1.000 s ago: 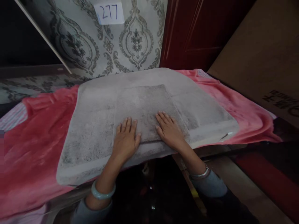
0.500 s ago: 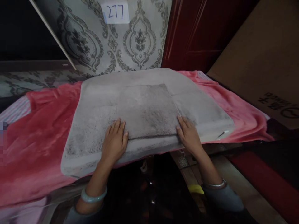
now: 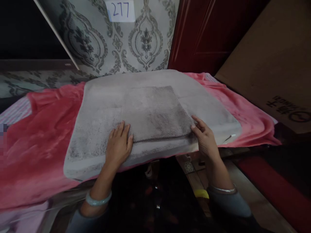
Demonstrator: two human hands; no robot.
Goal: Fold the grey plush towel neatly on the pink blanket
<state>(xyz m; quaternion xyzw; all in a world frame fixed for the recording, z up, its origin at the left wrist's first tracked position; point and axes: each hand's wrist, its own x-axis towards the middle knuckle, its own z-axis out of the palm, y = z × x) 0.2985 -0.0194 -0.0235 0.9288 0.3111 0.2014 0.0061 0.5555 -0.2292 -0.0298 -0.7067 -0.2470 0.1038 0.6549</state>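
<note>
A square grey plush towel [image 3: 153, 113] lies flat on a larger light grey plush cloth [image 3: 97, 94]. My left hand [image 3: 119, 142] lies palm down with fingers stretched, partly on the light grey cloth, with its thumb at the towel's near left corner. With thumb and fingers closed on the towel's near right corner, my right hand [image 3: 206, 136] draws that corner out a little. The towel's near edge runs between the two hands.
Under the light grey cloth is a pink-red blanket [image 3: 48, 129], spreading to both sides. A large cardboard box [image 3: 272, 64] stands on the right, a dark red door [image 3: 194, 35] behind. A dark screen [image 3: 29, 32] is at upper left; a paper marked 277 [image 3: 120, 10] hangs on the wallpaper.
My right hand has moved right from lying on the towel's edge and now grips its near right corner, which has shifted outward. My left hand has stayed in place.
</note>
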